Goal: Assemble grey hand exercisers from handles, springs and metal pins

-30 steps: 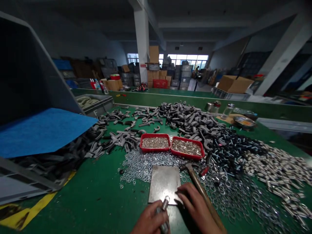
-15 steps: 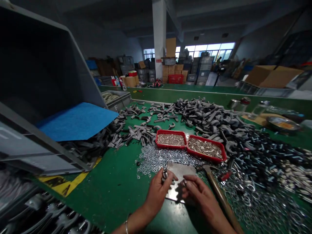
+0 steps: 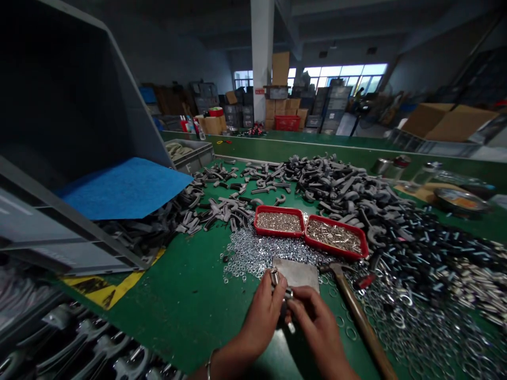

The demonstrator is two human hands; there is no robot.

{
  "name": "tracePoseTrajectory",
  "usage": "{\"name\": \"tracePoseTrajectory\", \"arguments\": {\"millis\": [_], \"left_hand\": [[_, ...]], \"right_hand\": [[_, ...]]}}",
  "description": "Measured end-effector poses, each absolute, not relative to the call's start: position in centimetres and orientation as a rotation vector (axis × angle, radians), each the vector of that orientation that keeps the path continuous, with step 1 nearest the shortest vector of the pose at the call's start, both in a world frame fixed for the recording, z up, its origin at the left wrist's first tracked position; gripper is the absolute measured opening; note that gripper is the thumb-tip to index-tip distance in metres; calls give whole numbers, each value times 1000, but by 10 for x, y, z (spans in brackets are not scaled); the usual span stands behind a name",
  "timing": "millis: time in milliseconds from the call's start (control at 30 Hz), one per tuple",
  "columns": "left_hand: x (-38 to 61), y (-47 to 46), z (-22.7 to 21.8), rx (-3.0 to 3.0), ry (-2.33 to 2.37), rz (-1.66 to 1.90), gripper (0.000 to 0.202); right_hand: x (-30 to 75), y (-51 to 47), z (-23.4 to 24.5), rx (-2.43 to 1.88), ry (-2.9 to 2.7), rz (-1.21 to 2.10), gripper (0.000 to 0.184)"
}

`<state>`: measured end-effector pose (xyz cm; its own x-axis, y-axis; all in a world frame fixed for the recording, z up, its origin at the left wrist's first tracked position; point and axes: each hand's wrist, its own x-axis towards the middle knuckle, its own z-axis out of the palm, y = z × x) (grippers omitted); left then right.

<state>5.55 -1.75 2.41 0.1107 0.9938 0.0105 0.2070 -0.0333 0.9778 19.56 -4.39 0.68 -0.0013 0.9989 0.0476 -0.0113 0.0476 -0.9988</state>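
Clutching ribbed metal piece [image 3: 274, 276] in left grip [image 3: 263, 312], shiny fitting [image 3: 289, 292] in right grip [image 3: 316, 323], probably partway through one, with tons of loose rings [image 3: 397, 319] untouched.

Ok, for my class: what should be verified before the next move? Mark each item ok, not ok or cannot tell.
1. Small silver metal part with a ribbed end held by the bare left hand: ok.
2. Bare right hand brought up to the left: ok.
3. Pieces between the hands properly joined: cannot tell, fingers cover them.
4. Flat grey metal plate fully visible: not ok, the hands hide part of it.
5. Hammer with a brown wooden handle lying beyond the right hand, not held: ok.
6. Two red rectangular trays holding small metal pieces: ok.
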Motion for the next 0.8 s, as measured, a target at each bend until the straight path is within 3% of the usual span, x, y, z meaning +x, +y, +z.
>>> {"name": "tracePoseTrajectory", "arguments": {"millis": [167, 267, 400, 533, 800], "left_hand": [[52, -20, 34, 1355, 1129, 960, 34], [51, -14, 21, 1324, 1154, 944, 37], [52, -3, 9, 1378, 1127, 930, 40], [64, 2, 9, 1381, 1152, 950, 45], [96, -9, 4, 1238, 1068, 942, 50]], "right_hand": [[204, -47, -2, -1021, -1869, 389, 39], [220, -47, -7, -1132, -2096, 313, 44], [294, -39, -6, -1464, -2146, 454, 34], [404, -2, -8, -1933, -1791, 72, 20], [477, 73, -12, -2086, -1687, -28, 4]]}}
